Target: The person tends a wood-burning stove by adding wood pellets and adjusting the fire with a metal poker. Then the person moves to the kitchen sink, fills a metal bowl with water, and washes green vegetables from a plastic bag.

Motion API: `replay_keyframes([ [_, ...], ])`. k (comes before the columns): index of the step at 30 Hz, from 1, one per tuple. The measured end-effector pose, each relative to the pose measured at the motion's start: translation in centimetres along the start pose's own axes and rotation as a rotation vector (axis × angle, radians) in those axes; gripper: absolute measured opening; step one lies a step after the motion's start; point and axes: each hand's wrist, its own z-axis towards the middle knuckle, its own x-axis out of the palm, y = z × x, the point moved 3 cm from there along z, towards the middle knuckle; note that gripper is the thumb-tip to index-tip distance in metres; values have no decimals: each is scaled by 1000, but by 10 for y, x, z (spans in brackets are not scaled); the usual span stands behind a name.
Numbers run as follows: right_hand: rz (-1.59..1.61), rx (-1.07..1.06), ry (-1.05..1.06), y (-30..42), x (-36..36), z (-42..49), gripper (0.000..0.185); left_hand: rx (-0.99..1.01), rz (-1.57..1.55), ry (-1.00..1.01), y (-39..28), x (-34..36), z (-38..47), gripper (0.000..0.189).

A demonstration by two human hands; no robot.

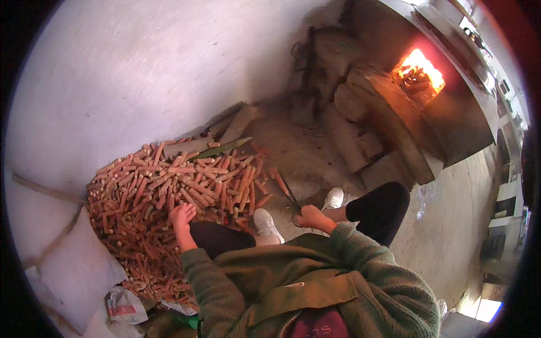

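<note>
A large heap of dried corn cobs [190, 181] lies at the left, against the pale wall. Over its near side, beside my knee, is my left hand [182, 214], fingers loosely spread, with nothing seen in it. My right hand [310, 218] is closed around the looped handles of dark metal fire tongs [290, 193] between my shoes. The tongs point away from me, and their far end meets a corn cob [280, 181]. At the upper right, a fire [418, 74] burns brightly in the square mouth of a stove [458, 116], with pieces of fuel glowing inside.
Stone or brick blocks [380, 169] and a curved ledge stand before the stove. A green stalk [222, 148] and some boards [239, 122] lie at the heap's far edge. A printed sack [126, 305] rests at the lower left. My white shoes [265, 224] are on the floor.
</note>
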Motion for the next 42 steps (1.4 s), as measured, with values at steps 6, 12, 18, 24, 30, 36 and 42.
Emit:
replay_keyframes([
  [6, 125, -156, -197, -17, -38, -46, 49, 18, -55, 107, 25, -18, 33, 34],
  [12, 664, -157, -412, -36, -124, -125, 35, 5, 30, -34, 19, -8, 27, 34],
  [18, 1217, -86, -665, -50, -208, -194, 27, -20, -45, 29, 34, -28, 61, 30],
  [24, 1175, -188, -1087, -113, -285, -194, 32, -9, 45, -17, 25, -10, 39, 26],
  [30, 1317, -115, -1220, -176, -369, -158, 32, 24, 75, -45, 16, -8, 29, 23],
  [36, 1364, -115, -1287, -204, -425, -133, 35, 100, 64, -41, 20, -9, 33, 19],
  [42, 1372, -62, -1335, -209, -435, -127, 40, 54, 85, -70, 16, -5, 26, 18],
])
